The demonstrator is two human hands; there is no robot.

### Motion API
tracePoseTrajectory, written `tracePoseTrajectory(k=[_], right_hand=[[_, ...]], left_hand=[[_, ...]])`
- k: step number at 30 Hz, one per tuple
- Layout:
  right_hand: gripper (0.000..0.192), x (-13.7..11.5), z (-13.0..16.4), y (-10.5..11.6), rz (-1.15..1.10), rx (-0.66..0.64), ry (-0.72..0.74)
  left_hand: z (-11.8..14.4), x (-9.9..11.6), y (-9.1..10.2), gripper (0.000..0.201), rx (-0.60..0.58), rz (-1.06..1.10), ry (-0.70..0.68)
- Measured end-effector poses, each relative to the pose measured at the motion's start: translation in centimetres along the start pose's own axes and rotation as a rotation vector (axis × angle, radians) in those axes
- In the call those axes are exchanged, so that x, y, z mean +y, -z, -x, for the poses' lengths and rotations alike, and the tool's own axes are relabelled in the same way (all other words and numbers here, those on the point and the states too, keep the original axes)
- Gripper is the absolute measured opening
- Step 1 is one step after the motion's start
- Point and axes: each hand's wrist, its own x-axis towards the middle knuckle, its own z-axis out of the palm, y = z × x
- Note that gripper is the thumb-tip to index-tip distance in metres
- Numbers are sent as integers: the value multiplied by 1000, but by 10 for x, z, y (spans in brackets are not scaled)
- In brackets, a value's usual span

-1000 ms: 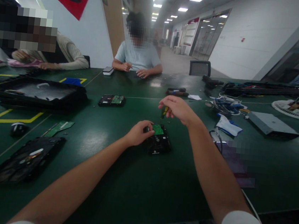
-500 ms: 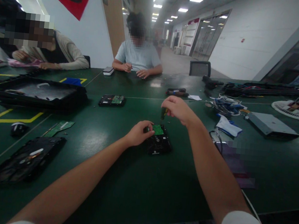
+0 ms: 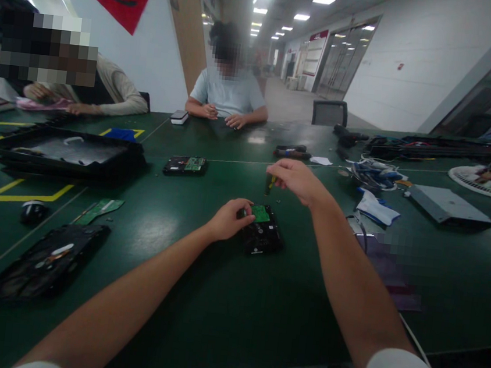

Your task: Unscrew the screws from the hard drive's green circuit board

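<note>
A black hard drive [image 3: 266, 239] with a green circuit board lies flat on the green table in front of me. My left hand [image 3: 233, 219] grips its left edge, thumb on top near the board. Over the drive's far end, my right hand [image 3: 292, 180] is closed around a screwdriver [image 3: 270, 185] with a dark and yellow handle, held upright. Its tip is too small to make out. A tiny screw [image 3: 277, 201] rests on the table just beyond the drive.
Another hard drive [image 3: 185, 165] lies farther left. At the left are a black casing [image 3: 63, 147], a black mouse [image 3: 33, 212] and a dark cover [image 3: 46, 262]. A glove [image 3: 377, 208], cables [image 3: 373, 173] and a grey metal box [image 3: 449, 205] lie right. Two people [image 3: 228, 97] sit across the table.
The view has shifted very slightly. Both hands keep nearly the same place and grip, with a little more of the screwdriver's yellow showing.
</note>
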Motion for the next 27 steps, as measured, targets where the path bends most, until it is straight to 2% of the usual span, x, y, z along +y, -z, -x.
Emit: tracePoseTrajectory(k=[3,5,10,12,18,20,23,27], right_hand=[[13,1,-2,-1,10,47,-36],[10,-1,-1,-3,-28,17,-43],[18,-4,3,-5,-113,-103,-5],[18,-3,3,-4,-104,-114,22],[17,-1,1,-2,34,88,3],[14,-1,1,-2,30,107,-21],[10,-2,2,-4,-42,27,-25],[16,-3,3,-5,-142,-98,9]], left_hand=[[0,0,0,10,2,8,-13],[0,0,0,10,2,15,-20],[0,-2,-1,10,3,6,-8],[0,-2,-1,11,3,0,2],[0,-1,0,11,-13,3,15],[0,-1,0,11,-14,4,7],[0,0,0,10,-10,4,-10],[0,1,0,10,-9,-3,6]])
